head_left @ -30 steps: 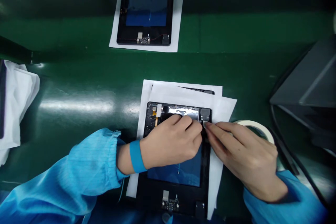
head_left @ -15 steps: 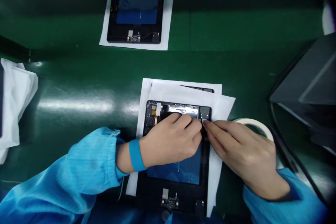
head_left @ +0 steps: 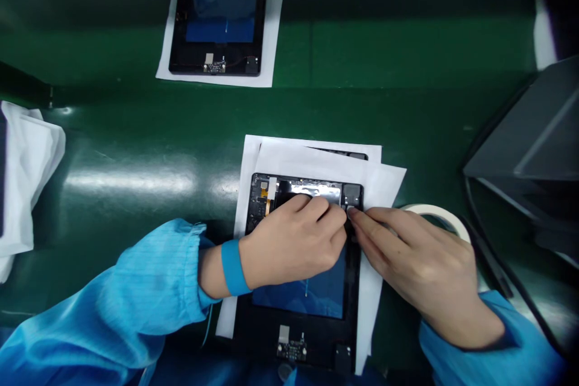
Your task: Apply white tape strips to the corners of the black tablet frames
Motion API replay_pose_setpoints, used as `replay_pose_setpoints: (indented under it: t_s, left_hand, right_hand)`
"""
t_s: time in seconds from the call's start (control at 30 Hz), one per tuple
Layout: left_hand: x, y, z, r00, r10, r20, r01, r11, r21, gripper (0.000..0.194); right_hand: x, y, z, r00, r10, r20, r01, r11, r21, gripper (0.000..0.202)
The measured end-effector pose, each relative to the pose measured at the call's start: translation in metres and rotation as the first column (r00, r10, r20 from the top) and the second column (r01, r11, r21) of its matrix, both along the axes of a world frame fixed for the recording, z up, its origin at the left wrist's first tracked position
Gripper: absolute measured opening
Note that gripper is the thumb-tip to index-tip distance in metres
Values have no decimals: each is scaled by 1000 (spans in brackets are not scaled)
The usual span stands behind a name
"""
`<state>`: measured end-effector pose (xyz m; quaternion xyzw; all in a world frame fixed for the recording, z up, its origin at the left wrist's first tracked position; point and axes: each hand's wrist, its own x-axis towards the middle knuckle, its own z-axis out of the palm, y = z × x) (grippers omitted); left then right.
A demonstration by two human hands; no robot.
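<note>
Opened tablet at lower centre of frame, on a paper sheet. Left hand curled over its upper half; I can't tell what, if anything, it pinches. Right hand has fingertips drawn together at a small pale piece near the tablet's upper-right corner; pinch unconfirmed. Another device shows under the paper: I'd expect rocking or sliding if pressed unevenly. Tape roll, right of centre, might get knocked.

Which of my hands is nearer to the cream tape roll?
Right. The right hand is just beside the tape roll, partly covering it in this view; contact is unclear. The left hand is farther left, over the open tablet.
</note>
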<state>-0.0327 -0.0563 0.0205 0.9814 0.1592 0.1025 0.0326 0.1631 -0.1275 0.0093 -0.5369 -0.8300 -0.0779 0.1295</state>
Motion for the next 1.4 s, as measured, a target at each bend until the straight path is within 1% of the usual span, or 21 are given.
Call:
replay_pose_setpoints:
  t_s: [0.2, 0.37, 0.5, 0.57, 0.6, 0.63, 0.7, 0.77, 0.87, 0.97, 1.07, 1.1, 1.13, 1.17, 1.2, 1.23, 1.27, 1.3, 1.33, 1.37, 1.4]
  left_hand:
    - [0, 1, 0, 1000, -8, -17, 8, 1000, 8, 23]
    - [2, -2, -1, 1000, -3, -20, 3, 1000, 13, 24]
    - [-3, -3, 5, 998, 1, -70, -1, 1000, 8, 23]
    - [-13, 7, 10, 995, 67, -76, -70, 997, -42, 21]
    - [-21, 16, 12, 988, 140, -62, -144, 987, -68, 21]
    - [-29, 27, 14, 973, 228, -46, -231, 968, -96, 21]
    - [-44, 51, 18, 914, 402, -49, -405, 904, -139, 20]
    - [-55, 71, 18, 875, 467, -126, -484, 854, -193, 19]
    - [-58, 81, 15, 870, 439, -223, -483, 849, -214, 16]
    - [-53, 77, 13, 882, 401, -247, -448, 876, -179, 18]
    - [-50, 70, 19, 889, 394, -235, -437, 883, -171, 19]
    - [-50, 67, 23, 884, 413, -217, -453, 873, -181, 18]
    - [-51, 64, 26, 874, 449, -187, -483, 846, -228, 17]
    - [-52, 60, 28, 855, 499, -142, -516, 791, -328, 17]
    - [-53, 56, 29, 822, 562, -93, -531, 698, -481, 16]
    - [-53, 52, 29, 778, 626, -57, -498, 558, -664, 16]
    - [-53, 47, 28, 731, 682, -42, -400, 377, -835, 16]
    - [-53, 41, 25, 695, 718, -47, -255, 184, -949, 18]
    - [-53, 36, 21, 678, 732, -63, -109, 15, -994, 22]
    - [-52, 31, 17, 673, 736, -78, 12, -116, -993, 27]
    - [-52, 27, 13, 672, 735, -84, 100, -203, -974, 31]
  right_hand:
    - [-4, 1, 4, 999, -35, 24, 36, 999, -21, 18]
    - [-14, -3, 9, 990, -4, 142, 8, 1000, -27, 23]
    - [-15, -11, 4, 991, -14, 130, 17, 1000, -19, 31]
    - [-13, -14, -1, 997, -23, 75, 23, 1000, 2, 35]
    - [-13, -15, -4, 998, -24, 53, 23, 1000, 13, 36]
    - [-12, -15, -6, 999, -24, 42, 23, 999, 22, 36]
    - [-11, -16, -9, 999, -32, 38, 31, 999, 42, 35]
    - [-11, -17, -10, 999, -37, 33, 35, 997, 64, 33]
    - [-11, -18, -10, 1000, -19, 23, 17, 996, 90, 32]
    - [-11, -17, -10, 1000, -4, 2, 4, 995, 104, 31]
    - [-10, -17, -12, 1000, -3, -14, 5, 994, 106, 30]
    - [-10, -17, -13, 1000, -2, -17, 4, 994, 108, 30]
    - [-9, -17, -14, 1000, 1, -22, 1, 994, 111, 30]
    - [-8, -17, -14, 999, 7, -31, -4, 993, 114, 31]
    - [-8, -16, -15, 999, 14, -42, -9, 993, 119, 31]
    - [-7, -16, -16, 999, 22, -50, -16, 992, 122, 31]
    - [-6, -16, -17, 998, 29, -55, -22, 992, 123, 31]
    - [-6, -15, -17, 998, 33, -54, -26, 992, 124, 31]
    - [-6, -14, -18, 998, 37, -48, -30, 992, 126, 31]
    - [-7, -14, -18, 998, 40, -41, -35, 991, 130, 30]
    - [-8, -13, -18, 998, 46, -36, -41, 990, 137, 29]
